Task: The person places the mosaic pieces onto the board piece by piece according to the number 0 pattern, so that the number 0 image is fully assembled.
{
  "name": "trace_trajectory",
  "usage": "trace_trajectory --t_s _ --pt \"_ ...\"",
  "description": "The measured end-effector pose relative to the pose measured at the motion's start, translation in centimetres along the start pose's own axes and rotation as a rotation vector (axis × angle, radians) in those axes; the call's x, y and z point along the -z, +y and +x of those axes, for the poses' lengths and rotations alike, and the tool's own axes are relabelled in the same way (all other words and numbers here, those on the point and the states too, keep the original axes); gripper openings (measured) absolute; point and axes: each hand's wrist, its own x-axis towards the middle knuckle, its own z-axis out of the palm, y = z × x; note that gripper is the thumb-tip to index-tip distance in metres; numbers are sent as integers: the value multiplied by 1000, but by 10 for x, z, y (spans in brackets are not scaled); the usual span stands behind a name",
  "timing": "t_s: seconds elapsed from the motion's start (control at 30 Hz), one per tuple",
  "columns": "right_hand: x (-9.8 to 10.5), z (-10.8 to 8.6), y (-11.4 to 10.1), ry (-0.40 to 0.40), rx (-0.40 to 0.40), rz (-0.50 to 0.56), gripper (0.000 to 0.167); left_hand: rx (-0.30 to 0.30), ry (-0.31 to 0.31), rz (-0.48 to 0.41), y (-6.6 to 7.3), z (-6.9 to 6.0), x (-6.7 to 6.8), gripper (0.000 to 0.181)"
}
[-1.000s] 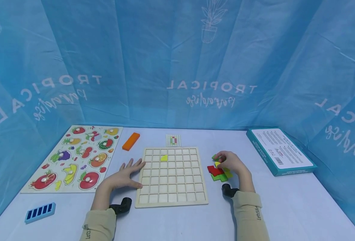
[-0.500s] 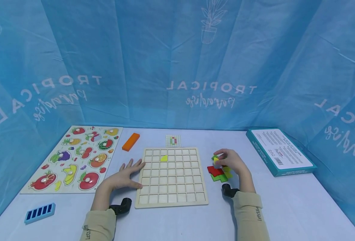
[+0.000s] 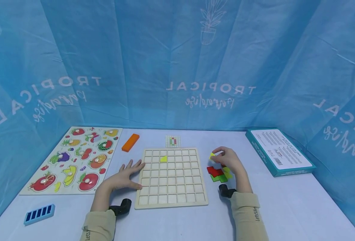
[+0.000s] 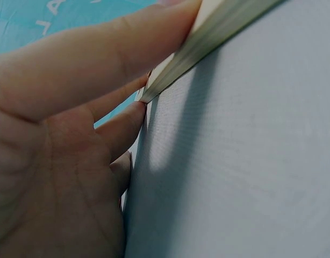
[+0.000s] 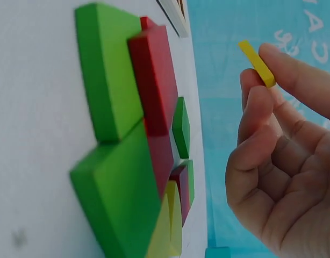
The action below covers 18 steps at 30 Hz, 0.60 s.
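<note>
Your right hand (image 3: 230, 159) pinches a small yellow tile (image 5: 256, 63) between the fingertips, off the table and apart from the pile (image 3: 215, 172) of red, green and yellow pieces. A second ago you had that tile right at the pile; now your hand has shifted left and a little farther away, so the tile sits just beyond the pile's far left part, to the right of the board (image 3: 172, 190).

Your left hand (image 3: 120, 178) is spread, its fingertips and thumb touching the board's left edge, as before. The corner tile (image 3: 163, 159) is where it was, in the board's second row from the far edge, third column from the left. The card (image 3: 173, 141) lies just past the far edge, and the orange block (image 3: 130, 142) to the far left, both unmoved.
</note>
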Motion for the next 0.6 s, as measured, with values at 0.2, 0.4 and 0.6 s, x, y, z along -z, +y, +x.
trace_trajectory --t_s 0.2,0.4,0.6 --pt "-3 0 -4 8 23 17 35 -10 -4 -3 0 -2 -1 92" --pt "-11 3 -10 31 8 9 34 -10 -4 1 0 -1 0 92" --pt "-17 5 -18 25 36 14 30 1 3 9 0 0 0 92"
